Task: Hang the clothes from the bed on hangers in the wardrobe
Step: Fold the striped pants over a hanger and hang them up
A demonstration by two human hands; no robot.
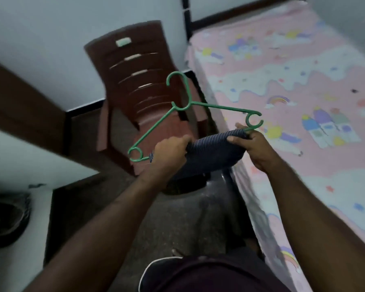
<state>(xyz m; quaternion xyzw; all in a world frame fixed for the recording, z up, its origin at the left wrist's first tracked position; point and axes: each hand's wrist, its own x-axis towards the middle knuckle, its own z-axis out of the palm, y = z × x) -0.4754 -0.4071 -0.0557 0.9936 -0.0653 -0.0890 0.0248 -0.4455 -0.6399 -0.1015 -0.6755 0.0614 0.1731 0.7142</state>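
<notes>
A green plastic hanger [156, 125] is held in the air in front of me, its hook pointing up and away. A dark blue striped garment [213, 152] is folded over the hanger's bottom bar and hangs down. My left hand [169, 152] grips the garment and bar near the left end. My right hand [251, 146] pinches the garment near the right end of the bar. The bed [303, 85], with a pink patterned sheet, lies to the right; no other clothes show on the part of it in view.
A brown plastic chair [139, 85] stands straight ahead against the pale wall. A dark brown wooden piece [23, 106] is at the left, above a white surface [34, 165]. A dark round object [6, 218] lies at the lower left. The floor below is speckled grey.
</notes>
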